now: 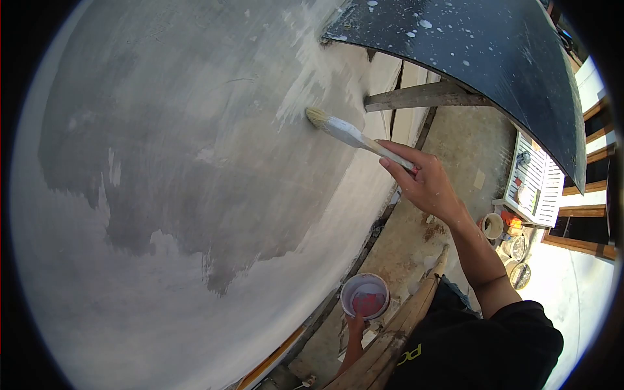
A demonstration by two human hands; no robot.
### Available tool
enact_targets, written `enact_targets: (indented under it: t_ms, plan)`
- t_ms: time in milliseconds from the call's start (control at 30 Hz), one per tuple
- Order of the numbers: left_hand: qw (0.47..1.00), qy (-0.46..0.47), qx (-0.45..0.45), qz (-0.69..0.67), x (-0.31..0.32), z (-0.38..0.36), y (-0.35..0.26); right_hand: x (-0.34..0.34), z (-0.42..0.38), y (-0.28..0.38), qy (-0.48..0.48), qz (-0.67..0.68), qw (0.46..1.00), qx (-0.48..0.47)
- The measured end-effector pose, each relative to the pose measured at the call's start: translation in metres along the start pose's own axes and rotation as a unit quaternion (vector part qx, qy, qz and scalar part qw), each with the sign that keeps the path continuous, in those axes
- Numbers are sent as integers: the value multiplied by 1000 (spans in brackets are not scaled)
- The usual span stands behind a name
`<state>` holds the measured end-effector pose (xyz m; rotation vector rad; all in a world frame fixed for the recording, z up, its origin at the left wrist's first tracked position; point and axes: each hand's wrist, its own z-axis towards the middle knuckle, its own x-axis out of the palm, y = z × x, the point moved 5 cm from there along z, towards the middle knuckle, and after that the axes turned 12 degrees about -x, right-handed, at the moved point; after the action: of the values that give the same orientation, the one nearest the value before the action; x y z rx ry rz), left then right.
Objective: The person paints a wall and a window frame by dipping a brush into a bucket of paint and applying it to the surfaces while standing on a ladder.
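A paintbrush (344,132) with pale bristles and a white-smeared ferrule is held by its handle in my right hand (426,179). Its bristle tips are at the wall (195,162), apparently touching it, beside some whitish streaks. Ragged-edged darker grey covers much of that wall, with paler surface around it. Lower down, my left hand (355,324) grips the side of a small whitish bucket (344,299), fingers partly hidden. Inside the bucket is thin whitish liquid, with a pinkish-red patch showing at the bottom.
A dark, paint-spattered canopy (455,39) juts from the wall above a wooden brace (429,97). A bamboo pole (416,305) runs close by my body. Below are a white slatted rack (533,182), a pale bucket (492,225) and round containers (518,274) on the ground.
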<state>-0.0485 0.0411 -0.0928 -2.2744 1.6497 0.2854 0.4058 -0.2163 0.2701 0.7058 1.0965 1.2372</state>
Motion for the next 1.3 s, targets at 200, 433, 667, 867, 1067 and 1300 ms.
enact_targets:
  t_ms: [200,433,667,867,1067,1300]
  plan:
    - [998,-14,61,-1,-9,34,17,-26,40,-43,-136,-48,989,21]
    - [999,-26,10,-25,-4,-6,-6,7,34,1,-87,-47,995,20]
    - [999,-14,-22,-24,3,-18,-5,20,-16,47,25,21,996,-80]
    - [999,-30,-20,-26,3,-14,4,-24,36,23,-109,-38,993,8]
    - [999,-12,21,-35,0,2,14,7,22,55,-17,-27,998,-53]
    - [999,-30,4,-45,5,-21,-3,24,-20,50,83,102,991,-39]
